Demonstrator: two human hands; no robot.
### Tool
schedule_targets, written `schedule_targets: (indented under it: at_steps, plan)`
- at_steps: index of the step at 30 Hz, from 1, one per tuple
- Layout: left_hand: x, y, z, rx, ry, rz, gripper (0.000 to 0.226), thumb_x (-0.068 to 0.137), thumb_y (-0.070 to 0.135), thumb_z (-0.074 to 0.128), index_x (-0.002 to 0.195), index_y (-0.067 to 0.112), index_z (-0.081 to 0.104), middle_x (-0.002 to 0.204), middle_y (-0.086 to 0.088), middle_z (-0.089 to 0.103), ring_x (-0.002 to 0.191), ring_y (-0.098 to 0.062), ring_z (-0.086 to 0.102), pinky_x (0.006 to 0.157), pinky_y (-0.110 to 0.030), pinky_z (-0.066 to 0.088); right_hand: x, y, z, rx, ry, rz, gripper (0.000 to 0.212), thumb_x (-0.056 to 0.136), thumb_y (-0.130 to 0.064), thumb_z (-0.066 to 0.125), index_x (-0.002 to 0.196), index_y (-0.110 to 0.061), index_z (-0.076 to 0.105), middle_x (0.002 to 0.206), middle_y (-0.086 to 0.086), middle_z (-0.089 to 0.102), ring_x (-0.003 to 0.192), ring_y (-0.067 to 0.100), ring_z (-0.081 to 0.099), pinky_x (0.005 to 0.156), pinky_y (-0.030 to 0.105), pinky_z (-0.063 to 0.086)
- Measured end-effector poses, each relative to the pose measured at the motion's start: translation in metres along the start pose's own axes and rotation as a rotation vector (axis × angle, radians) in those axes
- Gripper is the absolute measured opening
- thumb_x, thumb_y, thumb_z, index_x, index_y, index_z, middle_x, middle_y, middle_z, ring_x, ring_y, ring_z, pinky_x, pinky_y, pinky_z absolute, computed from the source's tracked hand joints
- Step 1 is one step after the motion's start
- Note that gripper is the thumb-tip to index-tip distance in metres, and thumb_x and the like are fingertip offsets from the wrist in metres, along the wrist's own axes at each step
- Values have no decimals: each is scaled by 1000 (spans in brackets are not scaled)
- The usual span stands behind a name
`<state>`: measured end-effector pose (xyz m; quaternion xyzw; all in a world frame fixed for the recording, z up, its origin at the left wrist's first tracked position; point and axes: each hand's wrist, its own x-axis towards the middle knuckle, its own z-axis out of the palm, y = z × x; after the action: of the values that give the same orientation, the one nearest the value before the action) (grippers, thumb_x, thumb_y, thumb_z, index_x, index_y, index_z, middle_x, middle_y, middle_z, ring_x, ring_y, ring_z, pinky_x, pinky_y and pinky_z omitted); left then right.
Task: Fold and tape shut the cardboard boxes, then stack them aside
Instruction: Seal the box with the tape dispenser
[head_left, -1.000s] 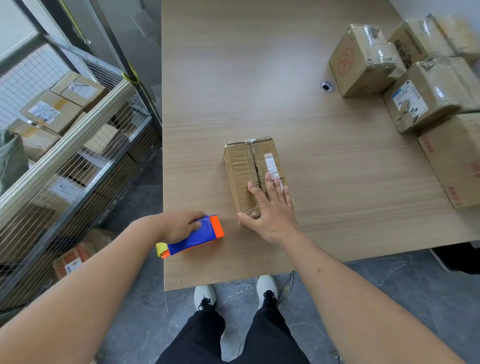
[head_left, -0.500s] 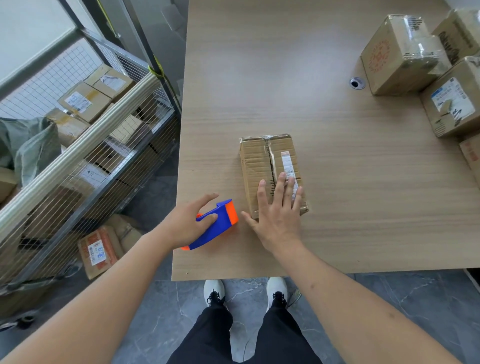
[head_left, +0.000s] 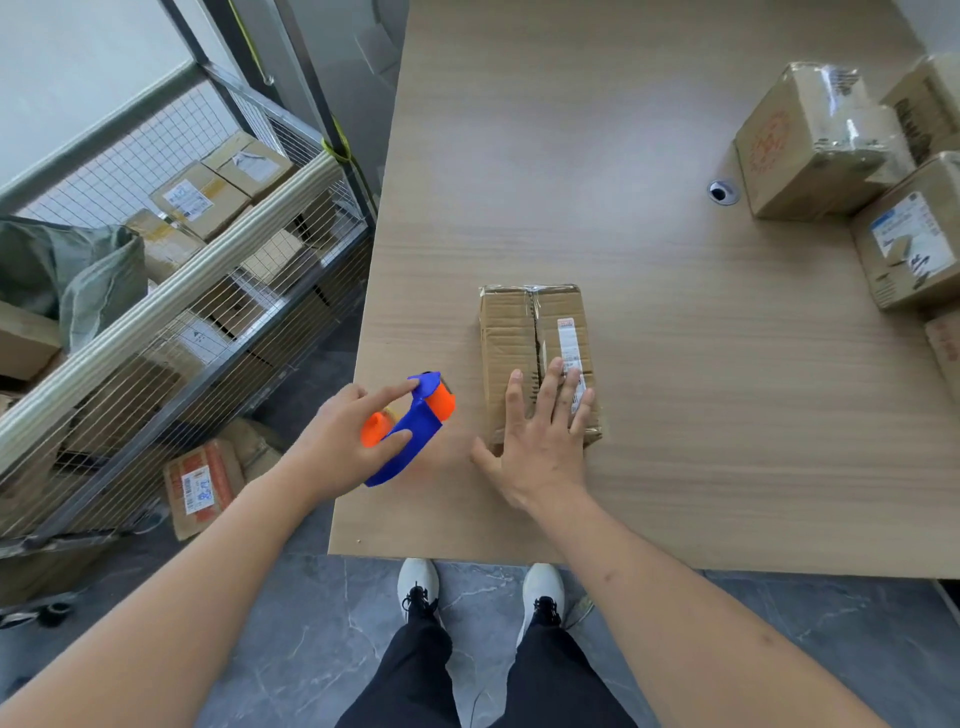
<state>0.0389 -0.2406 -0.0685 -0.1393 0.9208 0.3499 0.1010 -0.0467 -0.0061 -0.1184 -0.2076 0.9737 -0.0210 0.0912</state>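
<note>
Our right hand (head_left: 540, 441) lies flat, fingers straight, on the near end of the box (head_left: 535, 358) at the table's (head_left: 675, 415) near left, pinning its flaps, while our left hand (head_left: 343, 441) grips the dispenser (head_left: 415, 426) just left, ready to tape.

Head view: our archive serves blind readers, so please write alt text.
A right hand presses flat on a small cardboard box on a wooden table, while the left hand holds a blue-and-orange tape dispenser beside it.
</note>
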Motion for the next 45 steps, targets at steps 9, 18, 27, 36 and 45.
schedule_targets:
  at_steps: [9,18,27,36,45]
  plan:
    - [21,35,70,209,125,-97,81,87,53,72,155,50,28,94,-2,44,84,-20,46,76,-33,42,-2,13,7,-60,43,-67,106,85,-80,43,163,-15,15,163,38,0,152,55,0,122,65,1]
    - [15,50,79,97,243,168,46,93,32,71,137,24,62,121,-8,47,99,-27,54,88,-46,53,-7,61,-19,87,-86,-218,127,75,-74,71,162,-33,-13,170,15,-13,158,33,-4,125,48,12]
    - [22,78,109,179,153,443,32,81,17,86,112,21,79,143,-10,60,133,-31,57,95,-47,58,-17,121,-24,370,220,-393,38,75,-24,89,110,-22,75,126,4,62,107,29,63,87,47,57]
    - [29,69,136,110,263,495,51,73,-15,81,115,14,78,144,-14,58,139,-32,51,115,-33,40,-8,136,-2,348,390,-432,17,83,-2,80,90,-13,70,97,1,61,88,25,53,53,39,54]
    - [30,74,122,69,118,462,61,77,-19,69,126,17,73,154,-6,47,149,-23,36,120,-31,30,-16,140,2,610,340,-247,27,78,-1,83,99,-17,78,102,2,63,89,26,65,70,40,58]
